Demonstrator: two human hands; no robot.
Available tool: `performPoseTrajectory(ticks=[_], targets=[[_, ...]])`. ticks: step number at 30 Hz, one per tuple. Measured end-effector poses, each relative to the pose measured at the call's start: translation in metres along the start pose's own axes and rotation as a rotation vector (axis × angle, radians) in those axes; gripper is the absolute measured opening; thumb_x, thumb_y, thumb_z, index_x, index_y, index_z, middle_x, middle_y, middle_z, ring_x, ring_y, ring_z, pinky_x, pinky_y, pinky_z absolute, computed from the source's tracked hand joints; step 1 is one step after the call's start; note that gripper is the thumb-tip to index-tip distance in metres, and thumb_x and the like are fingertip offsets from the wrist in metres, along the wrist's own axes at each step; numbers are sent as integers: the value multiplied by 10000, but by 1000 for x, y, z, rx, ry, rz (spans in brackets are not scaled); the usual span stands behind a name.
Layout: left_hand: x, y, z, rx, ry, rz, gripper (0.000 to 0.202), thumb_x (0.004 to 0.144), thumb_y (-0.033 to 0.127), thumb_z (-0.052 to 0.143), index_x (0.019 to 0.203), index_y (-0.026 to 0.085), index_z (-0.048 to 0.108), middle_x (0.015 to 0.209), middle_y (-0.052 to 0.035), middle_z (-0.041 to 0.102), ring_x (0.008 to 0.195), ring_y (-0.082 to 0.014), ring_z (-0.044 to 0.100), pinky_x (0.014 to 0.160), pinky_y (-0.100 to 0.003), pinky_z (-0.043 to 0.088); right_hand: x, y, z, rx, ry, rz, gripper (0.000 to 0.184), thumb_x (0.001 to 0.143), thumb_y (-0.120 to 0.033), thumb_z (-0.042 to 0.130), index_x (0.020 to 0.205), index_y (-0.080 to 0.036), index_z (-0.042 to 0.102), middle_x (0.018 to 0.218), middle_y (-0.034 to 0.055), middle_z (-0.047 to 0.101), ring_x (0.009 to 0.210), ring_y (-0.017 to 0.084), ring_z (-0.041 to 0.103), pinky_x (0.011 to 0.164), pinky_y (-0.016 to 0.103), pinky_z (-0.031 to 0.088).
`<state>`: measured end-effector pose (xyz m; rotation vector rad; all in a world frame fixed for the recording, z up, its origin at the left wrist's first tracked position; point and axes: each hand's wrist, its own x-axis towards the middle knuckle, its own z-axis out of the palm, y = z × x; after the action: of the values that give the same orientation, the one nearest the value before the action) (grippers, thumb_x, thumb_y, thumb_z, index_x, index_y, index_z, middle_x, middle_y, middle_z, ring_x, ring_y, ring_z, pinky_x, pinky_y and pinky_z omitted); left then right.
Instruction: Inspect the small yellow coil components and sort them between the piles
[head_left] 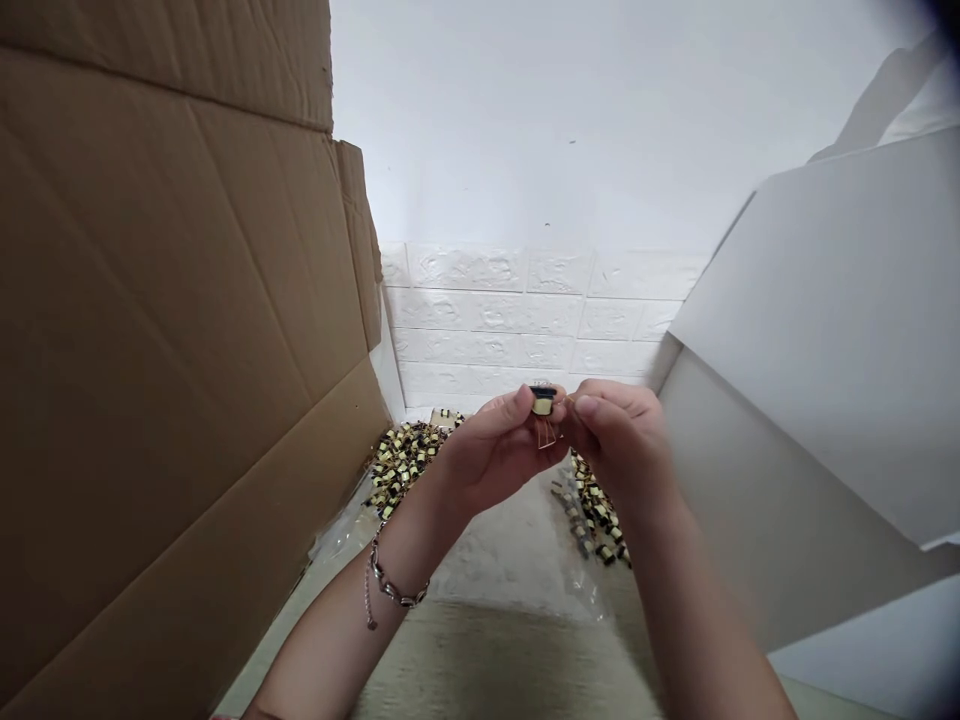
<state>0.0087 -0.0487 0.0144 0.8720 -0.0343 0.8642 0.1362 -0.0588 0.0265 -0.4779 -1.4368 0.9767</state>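
Observation:
A small transformer coil (543,402), with a black bobbin and pale yellow tape, is pinched between the thumb and fingers of my left hand (499,435). Thin copper wires (546,434) hang below it, and fine pins stick up from its top. Close against the coil's right side is my right hand (619,425), its thumb and index finger pressed together. What those fingertips pinch is too small to make out. Behind my hands lie two heaps of similar coils, a left heap (409,460) and a right heap (600,510), partly covered by my forearms.
Clear plastic sheeting (495,560) lies on the pale table (480,660) around the heaps. A tall brown cardboard wall (172,300) stands at left, and white-grey panels (817,330) stand at right. A white brick-patterned wall (495,310) closes off the back.

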Motion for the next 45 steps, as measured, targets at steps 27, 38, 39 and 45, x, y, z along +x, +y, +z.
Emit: performPoseTrajectory(ticks=[27,38,39,45], targets=[[-19,0,23,-116,129,-34,197,737,301,588,815,122,601,719,2,575,684,-60,525,730,-213,426,-19,-30,6,-630,300,-572,103,723,-179,553,630,-194,510,581,-15,465,544,101,425,492,257,342],[-18,-1,24,-34,217,-36,177,675,290,648,706,124,594,670,13,553,646,-62,497,677,-217,411,-20,-33,8,-794,118,-548,133,716,-94,582,761,-218,605,694,-13,588,652,113,528,560,256,421],[-18,-1,24,-26,221,-28,174,675,287,648,704,125,594,670,14,551,650,-62,495,679,-218,410,-20,-33,8,-805,117,-550,138,714,-92,585,763,-219,607,692,-12,587,650,112,527,556,254,420],[-21,0,25,12,214,-30,156,691,282,634,705,130,599,696,9,562,689,-67,501,688,-221,393,-23,-35,8,-882,130,-563,144,732,-112,567,777,-238,619,694,-7,578,648,118,533,552,259,423]])
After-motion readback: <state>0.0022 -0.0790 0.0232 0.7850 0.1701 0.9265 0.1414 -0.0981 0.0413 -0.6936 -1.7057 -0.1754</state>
